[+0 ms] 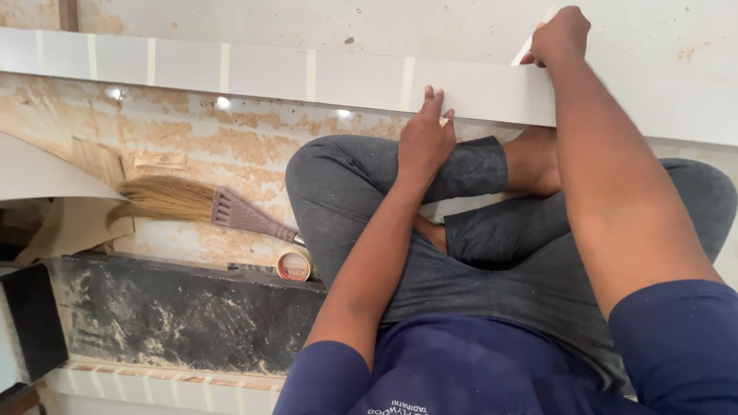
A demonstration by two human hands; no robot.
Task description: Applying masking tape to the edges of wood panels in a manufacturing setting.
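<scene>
The long white panel [269, 73] runs left to right, just beyond the crossed legs. The left hand [424, 138] presses flat on it, fingers spread; the right hand [560, 37], farther along, pinches a tape strip [530, 48].

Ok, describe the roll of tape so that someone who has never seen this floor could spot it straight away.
Start at the long white board crossed by pale tape strips, then drop down to the straw broom lying on the dusty floor. Follow its purple handle to the end: the roll of tape sits there beside the person's knee, at the edge of a dark slab. It is the only small round ring there.
</scene>
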